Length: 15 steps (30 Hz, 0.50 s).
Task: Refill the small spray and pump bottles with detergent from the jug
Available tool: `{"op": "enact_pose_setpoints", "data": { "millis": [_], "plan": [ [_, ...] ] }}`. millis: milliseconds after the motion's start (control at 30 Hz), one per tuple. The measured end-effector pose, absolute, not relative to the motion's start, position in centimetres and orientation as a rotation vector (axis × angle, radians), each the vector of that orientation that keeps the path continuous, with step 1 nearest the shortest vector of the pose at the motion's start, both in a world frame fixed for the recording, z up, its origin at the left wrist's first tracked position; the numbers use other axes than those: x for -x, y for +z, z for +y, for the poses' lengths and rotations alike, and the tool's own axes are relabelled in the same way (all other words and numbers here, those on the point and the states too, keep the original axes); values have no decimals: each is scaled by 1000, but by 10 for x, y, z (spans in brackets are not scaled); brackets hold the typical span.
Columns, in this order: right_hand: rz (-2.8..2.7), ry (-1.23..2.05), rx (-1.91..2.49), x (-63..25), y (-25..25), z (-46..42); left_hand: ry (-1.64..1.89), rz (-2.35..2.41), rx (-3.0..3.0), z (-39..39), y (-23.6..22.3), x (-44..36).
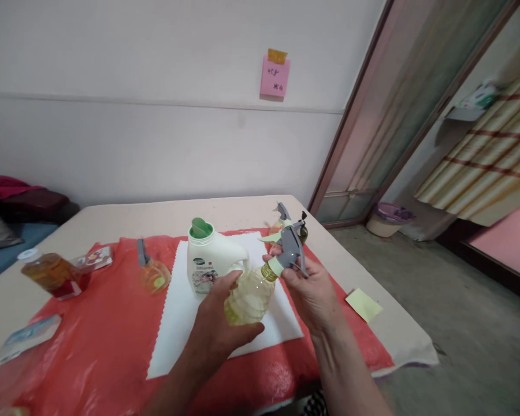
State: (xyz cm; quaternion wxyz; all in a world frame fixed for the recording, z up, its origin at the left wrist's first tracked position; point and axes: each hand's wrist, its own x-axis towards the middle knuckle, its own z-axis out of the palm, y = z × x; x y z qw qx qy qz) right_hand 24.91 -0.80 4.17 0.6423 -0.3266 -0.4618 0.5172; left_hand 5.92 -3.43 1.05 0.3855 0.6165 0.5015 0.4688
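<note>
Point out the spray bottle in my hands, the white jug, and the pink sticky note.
Held spray bottle (254, 293): head view, its transparent body.
White jug (213, 255): head view, its front.
Pink sticky note (274, 78): head view, mid-paper.

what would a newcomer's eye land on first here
Probably the glossy red sheet, spread across much of the pale table. Next, the yellowish see-through spray bottle near the middle, with the left hand around its body and the right hand at its gray trigger head. The white jug just behind it and the pink note taped on the wall also stand out.
</note>
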Motion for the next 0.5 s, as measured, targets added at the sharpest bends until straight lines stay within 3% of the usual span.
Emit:
{"op": "enact_pose_setpoints", "data": {
  "millis": [500],
  "plan": [
    [-931,1224,680,-224,21,1,1330,1445,-2112,-29,-2,-48]
  ]
}}
